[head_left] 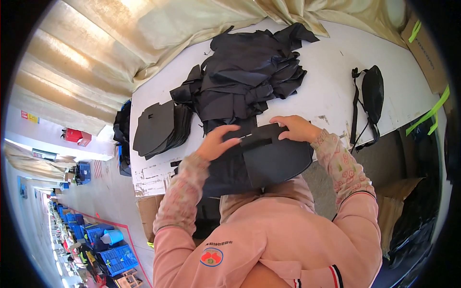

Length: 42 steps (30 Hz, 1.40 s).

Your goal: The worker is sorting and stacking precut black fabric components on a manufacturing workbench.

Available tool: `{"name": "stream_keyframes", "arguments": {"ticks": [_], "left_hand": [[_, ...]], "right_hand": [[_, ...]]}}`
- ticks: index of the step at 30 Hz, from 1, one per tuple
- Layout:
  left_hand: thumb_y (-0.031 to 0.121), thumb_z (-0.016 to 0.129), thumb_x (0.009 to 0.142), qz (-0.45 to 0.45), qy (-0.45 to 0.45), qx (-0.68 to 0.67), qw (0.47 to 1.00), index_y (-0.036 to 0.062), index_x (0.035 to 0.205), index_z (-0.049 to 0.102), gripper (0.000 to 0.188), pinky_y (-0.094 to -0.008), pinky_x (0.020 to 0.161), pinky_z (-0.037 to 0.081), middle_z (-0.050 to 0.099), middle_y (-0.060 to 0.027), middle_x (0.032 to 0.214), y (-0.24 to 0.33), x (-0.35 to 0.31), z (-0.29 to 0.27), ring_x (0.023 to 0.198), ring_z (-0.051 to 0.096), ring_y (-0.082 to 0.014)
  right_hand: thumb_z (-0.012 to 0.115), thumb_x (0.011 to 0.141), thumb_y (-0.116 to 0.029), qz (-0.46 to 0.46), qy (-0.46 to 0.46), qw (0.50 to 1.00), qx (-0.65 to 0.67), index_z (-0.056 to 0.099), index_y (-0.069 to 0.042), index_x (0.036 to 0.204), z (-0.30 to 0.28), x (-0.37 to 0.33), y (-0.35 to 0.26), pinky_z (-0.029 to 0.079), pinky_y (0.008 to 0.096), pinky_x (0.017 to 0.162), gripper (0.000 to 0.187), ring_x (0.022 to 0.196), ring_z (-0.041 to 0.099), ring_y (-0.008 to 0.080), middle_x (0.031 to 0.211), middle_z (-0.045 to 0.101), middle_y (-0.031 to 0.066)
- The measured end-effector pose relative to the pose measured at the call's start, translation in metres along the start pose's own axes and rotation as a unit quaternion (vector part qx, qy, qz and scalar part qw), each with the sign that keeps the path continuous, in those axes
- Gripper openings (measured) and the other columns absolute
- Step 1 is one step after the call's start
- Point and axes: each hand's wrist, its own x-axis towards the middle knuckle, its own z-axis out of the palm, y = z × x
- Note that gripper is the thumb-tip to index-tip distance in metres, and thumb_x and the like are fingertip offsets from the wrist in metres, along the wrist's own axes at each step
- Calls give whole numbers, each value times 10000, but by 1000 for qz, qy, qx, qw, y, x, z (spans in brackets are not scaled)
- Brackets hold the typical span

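Observation:
At the table's near edge, my right hand (294, 128) grips the upper edge of a dark, stiff board (278, 163), with the thumb and fingers apart around it. The board has rounded corners and a slot near its top. My left hand (218, 143) pinches the edge of a black fabric piece (218, 168) beside the board's left end. This fabric lies partly under the board and hangs over my lap. How far the board sits inside the fabric cannot be made out.
A large heap of black fabric pieces (249, 67) lies beyond my hands on the white table (321, 91). Several dark boards (158, 127) are stacked at left. A black pouch with straps (372, 93) lies at right. Cardboard (425, 55) stands far right; blue crates (117, 259) are on the floor.

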Motion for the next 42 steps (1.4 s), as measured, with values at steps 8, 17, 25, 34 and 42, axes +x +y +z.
{"name": "stream_keyframes", "arguments": {"ticks": [8, 17, 25, 34, 42], "left_hand": [[109, 792, 752, -70, -328, -120, 935, 10, 1263, 551, 574, -274, 933, 424, 611, -32, 1142, 6, 93, 40, 1036, 536, -114], [25, 769, 716, -95, -366, -216, 900, 15, 1333, 519, 666, -260, 1008, 365, 609, 6, 1180, -1, 91, 51, 1069, 515, -104], [-14, 755, 731, -108, -335, -274, 895, 12, 1293, 539, 603, -267, 998, 386, 609, 15, 1177, -12, 90, 54, 1082, 513, -86], [175, 753, 739, 150, 249, 378, 879, 106, 1113, 628, 400, -434, 945, 418, 635, -108, 1083, -18, 78, 28, 1064, 568, -320], [149, 751, 778, 14, 140, 170, 975, 89, 893, 697, 141, -344, 737, 498, 686, -68, 838, -61, 68, -21, 818, 648, -246]], "right_hand": [[766, 727, -133, -45, 46, 995, -82, 522, -159, 1287, 3, -8, -32, 403, 380, 824, 611, 906, 644, 272, 972, 688, 92], [772, 724, -154, -56, 101, 975, -189, 526, -180, 1243, 17, -18, -39, 358, 375, 787, 575, 848, 628, 215, 877, 649, 31], [771, 724, -165, -64, 120, 962, -237, 518, -163, 1258, 18, -20, -44, 349, 373, 773, 591, 858, 603, 209, 856, 610, 15], [752, 750, -201, -34, 141, 971, -191, 553, -94, 1240, 44, -26, -24, 355, 441, 1014, 540, 1193, 493, 297, 1229, 537, 118], [728, 790, -256, -19, 137, 976, -169, 558, -95, 1230, 70, -26, 0, 339, 481, 1030, 499, 1251, 455, 279, 1276, 522, 111]]}}
